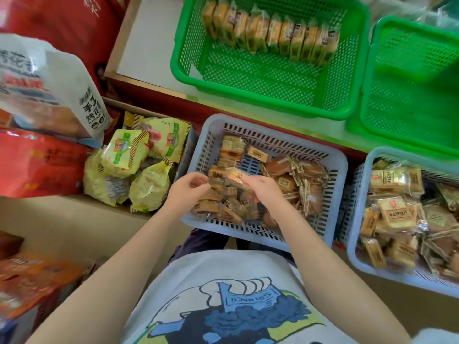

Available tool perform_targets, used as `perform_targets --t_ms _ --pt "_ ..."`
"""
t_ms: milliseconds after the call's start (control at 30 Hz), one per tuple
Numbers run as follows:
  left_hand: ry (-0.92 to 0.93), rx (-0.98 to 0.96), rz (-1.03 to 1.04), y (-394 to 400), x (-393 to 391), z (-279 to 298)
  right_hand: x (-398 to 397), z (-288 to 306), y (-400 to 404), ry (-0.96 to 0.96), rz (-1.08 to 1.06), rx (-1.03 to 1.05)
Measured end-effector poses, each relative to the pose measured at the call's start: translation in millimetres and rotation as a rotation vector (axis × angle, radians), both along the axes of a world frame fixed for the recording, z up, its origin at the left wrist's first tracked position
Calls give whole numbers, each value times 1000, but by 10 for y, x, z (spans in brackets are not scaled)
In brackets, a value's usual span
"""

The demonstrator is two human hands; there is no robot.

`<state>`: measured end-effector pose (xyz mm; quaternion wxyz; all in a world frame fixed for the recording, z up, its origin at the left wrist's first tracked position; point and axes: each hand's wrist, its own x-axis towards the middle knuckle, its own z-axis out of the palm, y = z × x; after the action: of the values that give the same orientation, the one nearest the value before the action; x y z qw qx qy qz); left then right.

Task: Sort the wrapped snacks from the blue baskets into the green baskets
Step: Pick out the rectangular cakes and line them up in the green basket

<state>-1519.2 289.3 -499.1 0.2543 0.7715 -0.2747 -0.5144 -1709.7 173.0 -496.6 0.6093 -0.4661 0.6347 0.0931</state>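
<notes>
A blue basket (332,175) in front of me holds several wrapped snacks in gold-brown wrappers. My left hand (188,192) and my right hand (263,188) are both over it. Between them they pinch a small clear-wrapped snack (236,176), lifted slightly above the pile. A second blue basket (357,244) at the right is full of similar wrapped snacks. On the shelf beyond, a green basket (273,78) has a row of wrapped snacks (270,33) standing along its far side. Another green basket (409,70) at the right looks empty.
A cardboard box of yellow snack bags (134,170) sits left of the near blue basket. Red and white large bags (44,100) are stacked at the far left, orange packs (32,281) at the lower left. The shelf edge (159,95) runs under the green baskets.
</notes>
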Motion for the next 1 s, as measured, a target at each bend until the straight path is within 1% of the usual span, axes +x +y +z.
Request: perform_targets --t_ms 67,133,167,200,267,300,333,400,433,500,533,567,633,700,733,833,867,933,1000 --pt "215 -38 -2 -4 6 97 76 192 -51 -64 34 102" --pt "360 -68 20 -10 -31 173 221 295 -44 -65 187 157" --pt "365 -77 78 0 -39 174 303 311 -18 -60 241 147" --pt "344 -89 170 19 -34 180 380 321 5 -55 235 122" --pt "229 -74 338 112 36 156 493 238 65 -62 96 49" --pt "147 -58 366 169 93 141 521 137 112 -53 95 -18" --pt "79 -52 380 234 151 123 529 16 170 -26 183 -82" --pt "-5 -75 399 349 243 154 549 -181 337 -8 440 -121" --pt "-2 -89 415 383 273 175 566 -274 430 17 574 -129" --pt "81 -141 451 447 328 157 621 -408 606 114 859 -255" --pt "120 -160 466 471 346 148 647 -445 660 163 939 -333" --pt "137 -166 476 484 354 156 676 -444 692 194 965 -393" --pt "150 -169 485 494 362 148 701 -387 668 211 916 -412" --pt "180 -165 510 468 368 157 671 -257 569 183 782 -342" --pt "206 -158 529 440 372 168 626 -182 495 154 667 -274" --pt "292 -167 580 315 382 201 413 103 237 35 178 -76" --pt "304 -182 588 247 372 240 324 183 145 -31 23 -47" --pt "322 -228 591 84 332 335 181 373 -30 -237 -225 2" --pt "377 -245 577 -126 277 437 116 608 -173 -439 -302 31"
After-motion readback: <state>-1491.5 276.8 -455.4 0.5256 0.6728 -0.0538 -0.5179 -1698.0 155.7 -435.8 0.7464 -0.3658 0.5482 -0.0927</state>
